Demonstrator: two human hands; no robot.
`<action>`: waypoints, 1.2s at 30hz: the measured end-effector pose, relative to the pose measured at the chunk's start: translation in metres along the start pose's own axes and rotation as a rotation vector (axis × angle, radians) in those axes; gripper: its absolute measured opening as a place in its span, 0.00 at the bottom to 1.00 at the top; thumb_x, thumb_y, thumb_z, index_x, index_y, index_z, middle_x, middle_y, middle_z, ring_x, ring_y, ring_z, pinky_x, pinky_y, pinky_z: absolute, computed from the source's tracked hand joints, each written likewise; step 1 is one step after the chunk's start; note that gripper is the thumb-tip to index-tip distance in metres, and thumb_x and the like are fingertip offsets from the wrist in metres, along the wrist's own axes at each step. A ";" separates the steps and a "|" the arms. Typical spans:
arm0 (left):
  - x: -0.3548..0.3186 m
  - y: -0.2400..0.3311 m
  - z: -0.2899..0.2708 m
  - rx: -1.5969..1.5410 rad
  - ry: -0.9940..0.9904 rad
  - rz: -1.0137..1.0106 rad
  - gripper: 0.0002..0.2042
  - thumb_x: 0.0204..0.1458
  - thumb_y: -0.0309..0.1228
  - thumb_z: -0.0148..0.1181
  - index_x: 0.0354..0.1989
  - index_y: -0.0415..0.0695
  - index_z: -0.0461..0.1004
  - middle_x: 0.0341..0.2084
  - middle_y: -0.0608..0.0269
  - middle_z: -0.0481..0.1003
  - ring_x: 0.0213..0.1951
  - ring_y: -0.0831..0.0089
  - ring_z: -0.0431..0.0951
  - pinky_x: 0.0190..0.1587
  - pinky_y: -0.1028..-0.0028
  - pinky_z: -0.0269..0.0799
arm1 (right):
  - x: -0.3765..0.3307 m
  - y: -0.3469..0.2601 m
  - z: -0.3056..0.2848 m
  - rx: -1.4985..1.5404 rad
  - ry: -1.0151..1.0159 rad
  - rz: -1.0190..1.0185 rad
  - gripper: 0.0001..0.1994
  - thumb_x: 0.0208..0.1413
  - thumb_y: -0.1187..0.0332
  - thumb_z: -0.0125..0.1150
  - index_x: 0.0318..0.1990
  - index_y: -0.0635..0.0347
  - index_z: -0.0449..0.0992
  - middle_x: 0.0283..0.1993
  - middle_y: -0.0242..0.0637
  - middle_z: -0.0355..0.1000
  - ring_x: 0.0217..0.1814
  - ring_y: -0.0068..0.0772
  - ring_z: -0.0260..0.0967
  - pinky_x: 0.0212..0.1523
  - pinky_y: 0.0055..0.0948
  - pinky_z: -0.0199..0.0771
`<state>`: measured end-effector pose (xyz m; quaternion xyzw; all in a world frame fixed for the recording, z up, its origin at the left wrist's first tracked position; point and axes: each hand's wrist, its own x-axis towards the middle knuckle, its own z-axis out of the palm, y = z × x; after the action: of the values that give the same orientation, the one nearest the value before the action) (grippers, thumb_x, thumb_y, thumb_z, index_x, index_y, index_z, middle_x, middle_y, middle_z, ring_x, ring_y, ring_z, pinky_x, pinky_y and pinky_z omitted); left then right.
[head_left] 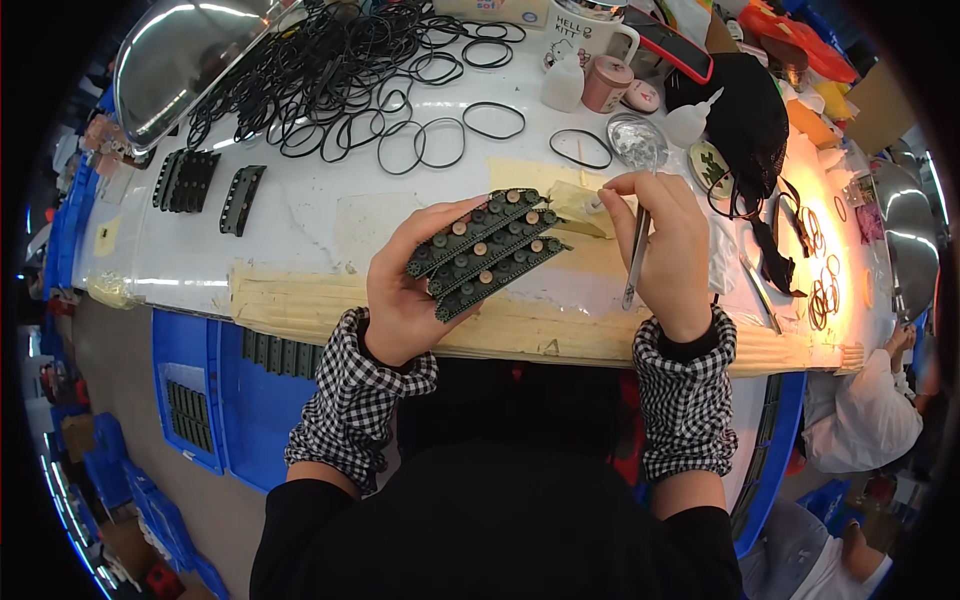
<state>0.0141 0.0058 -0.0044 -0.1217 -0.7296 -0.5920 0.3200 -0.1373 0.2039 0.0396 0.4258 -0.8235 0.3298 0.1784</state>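
My left hand (pixel 405 270) grips a stack of dark green track strips (pixel 485 255), like those of a toy tank. Rows of small round wheels, some tan and some dark, line their upper faces. The stack is tilted, its far end pointing right. My right hand (pixel 665 235) holds a slim metal tool (pixel 636 265) slanting down along the palm; its exact kind is unclear. Thumb and index finger are pinched at a small whitish tip (pixel 595 203), just right of the strips. Beneath that pinch lies a yellowish taped patch (pixel 575 212) on the white table.
Loose black rubber bands (pixel 330 70) heap at the back left. More dark track pieces (pixel 185 180) lie on the left. A pink jar (pixel 606 84), a white mug (pixel 585 35) and a squeeze bottle (pixel 690 122) stand at back right. Tweezers (pixel 762 295) lie right; blue bins (pixel 265 420) sit below the edge.
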 end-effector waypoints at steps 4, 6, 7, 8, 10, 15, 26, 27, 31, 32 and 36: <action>0.002 0.001 -0.001 0.024 -0.016 0.037 0.30 0.43 0.19 0.69 0.58 0.35 0.66 0.55 0.47 0.71 0.56 0.61 0.73 0.58 0.66 0.69 | -0.001 -0.014 -0.011 0.002 0.197 -0.058 0.06 0.50 0.77 0.67 0.34 0.63 0.76 0.26 0.35 0.69 0.30 0.33 0.67 0.31 0.29 0.66; 0.002 0.001 -0.001 0.029 -0.022 0.046 0.30 0.43 0.20 0.69 0.57 0.35 0.66 0.55 0.46 0.71 0.56 0.60 0.73 0.58 0.66 0.69 | -0.006 -0.027 -0.012 0.263 0.270 0.057 0.05 0.52 0.76 0.66 0.34 0.65 0.76 0.29 0.36 0.71 0.31 0.29 0.68 0.33 0.27 0.69; 0.001 0.000 -0.002 0.030 -0.023 0.045 0.30 0.43 0.20 0.70 0.57 0.35 0.66 0.55 0.46 0.71 0.56 0.59 0.73 0.59 0.66 0.69 | -0.010 -0.033 -0.012 0.394 0.306 0.116 0.04 0.54 0.76 0.65 0.34 0.66 0.76 0.30 0.36 0.72 0.31 0.27 0.69 0.34 0.26 0.70; 0.002 0.000 -0.001 0.028 -0.027 0.046 0.29 0.43 0.20 0.70 0.57 0.35 0.66 0.55 0.46 0.71 0.56 0.59 0.73 0.59 0.65 0.69 | -0.013 -0.037 -0.014 0.519 0.271 0.137 0.04 0.59 0.75 0.60 0.36 0.68 0.74 0.34 0.37 0.73 0.37 0.24 0.73 0.41 0.23 0.74; 0.000 -0.003 0.001 -0.007 -0.018 0.019 0.29 0.43 0.21 0.70 0.57 0.35 0.66 0.55 0.46 0.71 0.56 0.58 0.73 0.58 0.65 0.69 | -0.011 -0.049 -0.006 0.761 0.246 0.219 0.04 0.62 0.76 0.57 0.39 0.68 0.72 0.36 0.37 0.74 0.39 0.25 0.75 0.42 0.23 0.75; -0.001 -0.003 0.000 0.011 -0.026 0.005 0.29 0.43 0.21 0.70 0.56 0.36 0.66 0.55 0.45 0.71 0.56 0.58 0.73 0.58 0.64 0.70 | -0.011 -0.055 0.003 0.975 0.148 0.320 0.05 0.64 0.75 0.53 0.41 0.70 0.69 0.37 0.38 0.73 0.40 0.26 0.77 0.44 0.22 0.76; -0.001 -0.001 0.002 0.022 -0.008 0.000 0.29 0.44 0.23 0.72 0.56 0.37 0.67 0.55 0.46 0.71 0.55 0.58 0.73 0.57 0.64 0.70 | -0.012 -0.052 0.006 0.885 0.153 0.248 0.04 0.63 0.76 0.55 0.40 0.69 0.71 0.36 0.37 0.74 0.39 0.25 0.77 0.41 0.20 0.75; -0.001 -0.001 0.002 0.022 -0.009 0.000 0.29 0.44 0.23 0.72 0.56 0.37 0.67 0.55 0.46 0.71 0.55 0.58 0.73 0.57 0.64 0.70 | -0.012 -0.051 0.007 0.876 0.152 0.241 0.04 0.63 0.76 0.55 0.40 0.69 0.71 0.36 0.37 0.74 0.38 0.25 0.77 0.41 0.20 0.75; 0.000 -0.001 0.002 0.010 -0.006 0.010 0.28 0.44 0.23 0.71 0.56 0.37 0.68 0.55 0.46 0.71 0.56 0.58 0.73 0.57 0.64 0.70 | -0.012 -0.052 0.006 0.879 0.147 0.252 0.04 0.63 0.76 0.55 0.40 0.68 0.71 0.36 0.37 0.74 0.37 0.25 0.77 0.40 0.20 0.75; 0.000 -0.001 0.002 0.004 -0.004 0.017 0.28 0.44 0.23 0.71 0.56 0.37 0.68 0.55 0.46 0.72 0.56 0.58 0.73 0.57 0.65 0.70 | -0.011 -0.053 0.006 0.892 0.161 0.273 0.04 0.63 0.76 0.55 0.40 0.68 0.71 0.35 0.37 0.74 0.38 0.25 0.77 0.41 0.20 0.75; 0.000 -0.001 0.001 0.048 -0.003 0.030 0.28 0.44 0.22 0.71 0.56 0.36 0.67 0.56 0.46 0.71 0.57 0.58 0.72 0.58 0.64 0.69 | -0.009 -0.048 0.005 0.798 0.283 0.327 0.04 0.63 0.75 0.55 0.39 0.68 0.71 0.33 0.34 0.74 0.36 0.21 0.75 0.38 0.20 0.73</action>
<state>0.0133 0.0067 -0.0049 -0.1259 -0.7419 -0.5695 0.3308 -0.0930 0.1861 0.0495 0.2763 -0.6559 0.7002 0.0567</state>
